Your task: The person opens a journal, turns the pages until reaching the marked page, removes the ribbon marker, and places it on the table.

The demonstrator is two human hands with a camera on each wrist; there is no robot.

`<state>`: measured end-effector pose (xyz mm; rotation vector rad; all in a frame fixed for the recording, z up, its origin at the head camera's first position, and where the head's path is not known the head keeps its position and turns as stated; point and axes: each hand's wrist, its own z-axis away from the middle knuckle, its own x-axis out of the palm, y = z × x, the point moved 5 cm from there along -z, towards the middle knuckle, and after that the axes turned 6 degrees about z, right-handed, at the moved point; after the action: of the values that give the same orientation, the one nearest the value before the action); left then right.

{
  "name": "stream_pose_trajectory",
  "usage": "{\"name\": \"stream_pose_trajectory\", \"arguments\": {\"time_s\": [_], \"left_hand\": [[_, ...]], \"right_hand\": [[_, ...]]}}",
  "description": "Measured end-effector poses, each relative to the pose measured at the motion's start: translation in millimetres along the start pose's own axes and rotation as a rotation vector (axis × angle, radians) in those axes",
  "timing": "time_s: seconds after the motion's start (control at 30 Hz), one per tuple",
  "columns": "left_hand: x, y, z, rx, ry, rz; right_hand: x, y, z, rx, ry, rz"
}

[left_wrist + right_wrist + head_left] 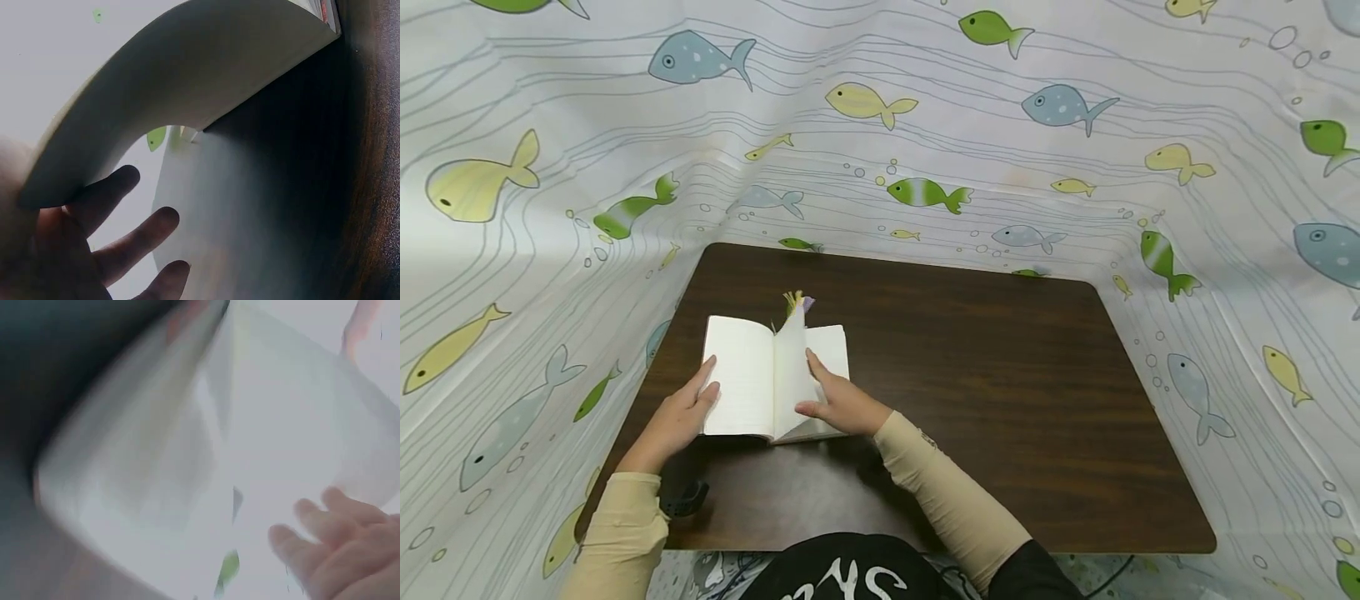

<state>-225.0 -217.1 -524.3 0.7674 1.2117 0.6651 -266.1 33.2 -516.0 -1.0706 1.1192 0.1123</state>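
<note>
An open notebook [737,375] with pale, faintly lined pages lies toward the left of the brown table. My left hand [679,415] grips its left edge, thumb on top and fingers underneath. The left wrist view shows that side of the notebook [187,69] bowed upward over the spread fingers. Close to the middle, a lifted page [792,367] stands up from the spine. My right hand [846,404] is at this page, thumb and forefinger spread apart; its fingers look nearly straight in the right wrist view. Yellow and purple tassels [796,302] poke out above the notebook.
The dark wood table [1000,400] stretches away to the right of the notebook. A cloth printed with fish [925,108] surrounds the table at the back and sides. Beside the left wrist is a small black device [687,498].
</note>
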Motion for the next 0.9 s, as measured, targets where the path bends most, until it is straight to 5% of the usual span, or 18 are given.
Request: {"name": "stream_pose_trajectory", "arguments": {"time_s": [0.13,0.43,0.63,0.8,0.9], "left_hand": [[0.3,2.8,0.4,0.009,-0.002,0.042],[3.3,3.6,-0.8,0.000,-0.008,0.105],[2.7,0.4,-1.3,0.014,0.005,0.102],[1.3,-2.2,-0.6,0.037,-0.013,0.109],[0.0,-3.0,0.7,0.057,-0.014,0.115]], "right_hand": [[21.0,-19.2,-6.4,-0.083,-0.077,-0.141],[53.6,-36.5,-16.5,-0.136,-0.212,0.081],[51.0,-21.1,-17.6,-0.127,-0.184,0.219],[33.3,8.2,-11.8,-0.027,-0.121,0.455],[22.8,29.6,-5.5,0.047,-0.136,0.506]]}}
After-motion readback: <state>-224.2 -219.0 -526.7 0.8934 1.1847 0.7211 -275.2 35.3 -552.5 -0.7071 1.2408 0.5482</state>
